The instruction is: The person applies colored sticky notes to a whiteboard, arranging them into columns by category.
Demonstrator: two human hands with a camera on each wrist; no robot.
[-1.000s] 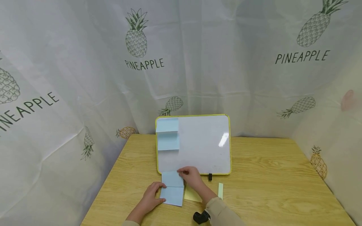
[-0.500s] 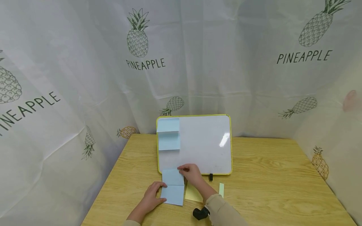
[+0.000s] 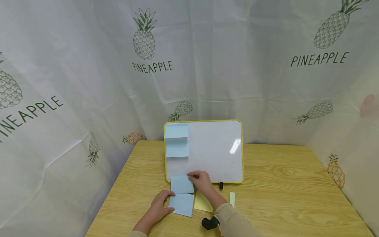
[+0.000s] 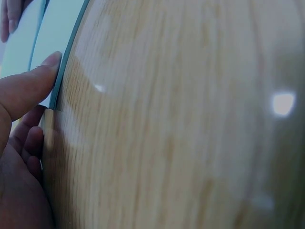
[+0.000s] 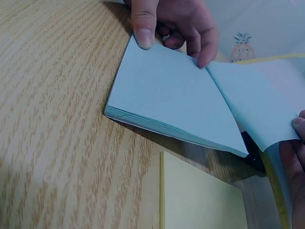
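My left hand (image 3: 159,205) grips the left side of a light-blue sticky note pad (image 3: 181,204), thumb on its top face in the left wrist view. My right hand (image 3: 202,182) pinches the right edge of a blue sticky note (image 3: 180,184) raised beyond the pad. In the right wrist view the sticky note (image 5: 267,105) meets the pad (image 5: 167,95) near a left fingertip, and a gap widens towards the right hand. The sheet overlaps the lower edge of the whiteboard (image 3: 214,151). Two blue notes, an upper note (image 3: 176,131) and a lower note (image 3: 177,148), hang on its left side.
A yellow note pad (image 3: 202,202) lies under the right forearm. Right of it is a pale green strip (image 3: 232,199). A small black piece (image 3: 221,186) sits at the whiteboard's bottom edge. A black object (image 3: 209,223) is beside the right sleeve. Patterned curtain (image 3: 225,82) surrounds the wooden table (image 3: 275,184).
My right hand has moved slightly up and away, drawing the top sheet further from the pad. A gap has opened between sheet and pad. The left hand stays in place.
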